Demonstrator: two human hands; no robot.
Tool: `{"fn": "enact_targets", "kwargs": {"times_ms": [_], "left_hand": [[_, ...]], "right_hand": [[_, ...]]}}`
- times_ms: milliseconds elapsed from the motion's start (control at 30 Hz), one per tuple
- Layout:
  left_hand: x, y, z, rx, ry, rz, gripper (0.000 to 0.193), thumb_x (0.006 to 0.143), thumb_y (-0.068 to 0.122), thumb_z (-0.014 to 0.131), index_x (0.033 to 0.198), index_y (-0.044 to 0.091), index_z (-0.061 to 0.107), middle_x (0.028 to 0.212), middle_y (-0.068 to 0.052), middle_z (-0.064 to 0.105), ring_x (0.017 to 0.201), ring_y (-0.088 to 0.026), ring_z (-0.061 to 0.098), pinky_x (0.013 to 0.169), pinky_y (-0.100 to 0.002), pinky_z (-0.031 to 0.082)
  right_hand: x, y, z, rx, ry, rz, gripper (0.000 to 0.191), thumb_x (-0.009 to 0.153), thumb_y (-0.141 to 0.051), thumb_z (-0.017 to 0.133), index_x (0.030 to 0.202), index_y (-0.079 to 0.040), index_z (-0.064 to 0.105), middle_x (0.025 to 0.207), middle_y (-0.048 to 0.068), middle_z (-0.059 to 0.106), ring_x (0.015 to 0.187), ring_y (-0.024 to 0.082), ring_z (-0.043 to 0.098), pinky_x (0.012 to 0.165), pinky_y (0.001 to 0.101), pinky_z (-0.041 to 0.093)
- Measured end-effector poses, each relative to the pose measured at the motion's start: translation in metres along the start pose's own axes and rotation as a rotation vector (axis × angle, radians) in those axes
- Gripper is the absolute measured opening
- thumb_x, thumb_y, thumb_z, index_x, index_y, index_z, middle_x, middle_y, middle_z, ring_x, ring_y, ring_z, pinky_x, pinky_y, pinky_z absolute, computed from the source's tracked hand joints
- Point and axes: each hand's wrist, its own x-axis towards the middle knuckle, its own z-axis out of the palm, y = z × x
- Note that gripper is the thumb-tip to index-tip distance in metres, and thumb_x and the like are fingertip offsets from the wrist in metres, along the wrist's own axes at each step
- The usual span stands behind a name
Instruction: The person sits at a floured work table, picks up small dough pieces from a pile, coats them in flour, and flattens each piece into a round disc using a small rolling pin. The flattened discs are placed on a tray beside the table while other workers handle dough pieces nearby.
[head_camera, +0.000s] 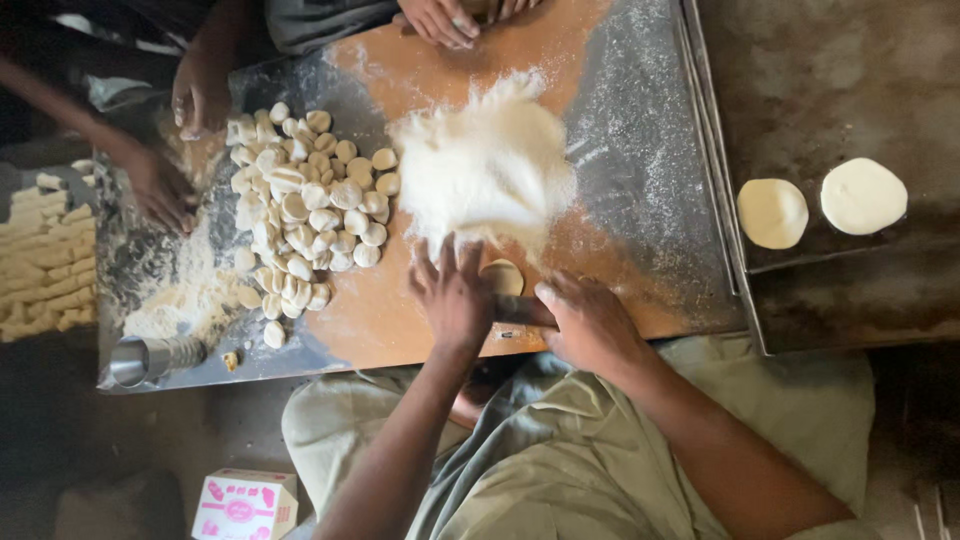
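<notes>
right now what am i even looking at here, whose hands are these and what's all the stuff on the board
This is one picture from a camera worn on a person's head, looking straight down at their own two bare hands. The left hand and right hand press on a rolling pin over a small dough disc. They work on a floured wooden board beside a flour heap and a pile of small dough pieces. Two rolled dough rounds lie on a dark tray to the right. The hands at the top edge belong to other people. A small printed box sits on the floor.
</notes>
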Motion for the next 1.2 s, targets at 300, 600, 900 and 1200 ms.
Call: {"fn": "enact_targets", "kwargs": {"times_ms": [300, 600, 900, 1200], "left_hand": [[-0.001, -0.025, 0.005, -0.141, -0.091, -0.021, 0.012, 0.085, 0.021, 0.075, 0.097, 0.02, 0.079, 0.126, 0.001, 0.071, 0.124, -0.025, 0.059, 0.101, -0.041, 0.045], [0.071, -0.021, 0.038, 0.056, 0.255, -0.038, 0.047, 0.093, 0.024, 0.072, 0.137, 0.011, 0.06, 0.15, -0.021, 0.047, 0.142, -0.046, 0.036, 0.113, -0.064, 0.028], [0.037, -0.008, 0.025, -0.026, 0.211, 0.015, 0.034, 0.096, 0.016, 0.065, 0.13, 0.012, 0.062, 0.131, -0.009, 0.066, 0.132, -0.035, 0.051, 0.111, -0.056, 0.031], [0.027, -0.014, -0.001, -0.214, -0.436, -0.265, 0.02, 0.091, 0.029, 0.073, 0.1, 0.012, 0.077, 0.094, -0.014, 0.075, 0.091, -0.033, 0.073, 0.081, -0.044, 0.056]], "right_hand": [[-0.017, 0.016, 0.005, 0.153, -0.056, -0.114, 0.051, 0.063, -0.01, 0.082, 0.111, -0.001, 0.065, 0.109, 0.018, 0.065, 0.105, 0.04, 0.064, 0.088, 0.0486, 0.053], [0.036, 0.023, 0.024, 0.03, 0.094, 0.022, 0.047, 0.085, -0.041, 0.078, 0.107, -0.001, 0.068, 0.111, 0.02, 0.066, 0.094, 0.037, 0.066, 0.08, 0.0483, 0.055], [0.025, 0.013, 0.021, -0.041, 0.049, 0.033, 0.051, 0.082, -0.041, 0.078, 0.111, -0.002, 0.067, 0.112, 0.02, 0.066, 0.097, 0.038, 0.068, 0.082, 0.0501, 0.055], [-0.008, 0.019, 0.009, 0.055, -0.01, -0.106, 0.042, 0.072, -0.01, 0.076, 0.112, -0.008, 0.066, 0.116, 0.016, 0.065, 0.107, 0.037, 0.065, 0.09, 0.0504, 0.052]]}}
